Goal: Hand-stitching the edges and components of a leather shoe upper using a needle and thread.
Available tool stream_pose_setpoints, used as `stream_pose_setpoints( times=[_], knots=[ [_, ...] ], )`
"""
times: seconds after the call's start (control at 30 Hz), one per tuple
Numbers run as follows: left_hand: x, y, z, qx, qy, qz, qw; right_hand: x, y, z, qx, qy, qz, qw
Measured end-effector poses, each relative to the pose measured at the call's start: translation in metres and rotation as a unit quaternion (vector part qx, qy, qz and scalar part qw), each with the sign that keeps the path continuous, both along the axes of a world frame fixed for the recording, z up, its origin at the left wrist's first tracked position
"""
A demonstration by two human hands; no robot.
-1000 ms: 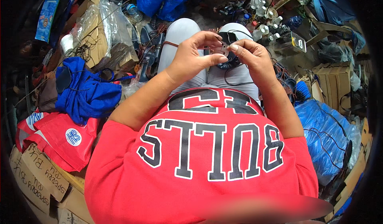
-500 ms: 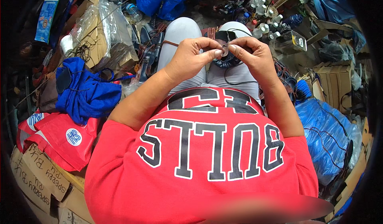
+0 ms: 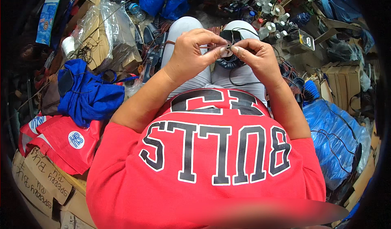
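And there's the shoe on the lap, left hand just to its left, right hand just to its right! Left of that shoe come other footwear nearby and plastic sheeting farther out, with a cloth to its back left and a carrier bag farther back. Beyond it, sacks sit ahead-left and bottles ahead-right, while cartons lie out to its right and a plastic bundle to its back right.

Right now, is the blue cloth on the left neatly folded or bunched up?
Bunched up: the blue cloth lies in an uneven heap of creases, with no neatly lined-up edges showing.
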State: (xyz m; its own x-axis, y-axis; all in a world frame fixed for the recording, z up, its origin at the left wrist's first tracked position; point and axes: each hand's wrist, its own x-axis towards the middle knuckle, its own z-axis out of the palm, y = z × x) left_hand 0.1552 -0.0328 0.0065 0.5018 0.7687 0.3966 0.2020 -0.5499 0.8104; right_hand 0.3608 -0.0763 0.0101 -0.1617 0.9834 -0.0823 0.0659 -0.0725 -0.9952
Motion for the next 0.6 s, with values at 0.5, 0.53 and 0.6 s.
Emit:
stream_pose_setpoints(
  times=[0.5, 0.53, 0.6],
  knots=[
    [0.0087, -0.0029, 0.0026, 0.228, 0.108, 0.055, 0.966, -0.0016, 0.0004, 0.0030, 0.008, -0.020, 0.004, 1.000],
    [0.0089, -0.0030, 0.0025, 0.228, 0.108, 0.055, 0.966, -0.0018, 0.0005, 0.0025, 0.008, -0.013, 0.004, 1.000],
    [0.0090, -0.0028, 0.0023, 0.219, 0.107, 0.055, 0.968, -0.0019, 0.0007, 0.0014, 0.009, -0.005, 0.004, 1.000]
  ],
)
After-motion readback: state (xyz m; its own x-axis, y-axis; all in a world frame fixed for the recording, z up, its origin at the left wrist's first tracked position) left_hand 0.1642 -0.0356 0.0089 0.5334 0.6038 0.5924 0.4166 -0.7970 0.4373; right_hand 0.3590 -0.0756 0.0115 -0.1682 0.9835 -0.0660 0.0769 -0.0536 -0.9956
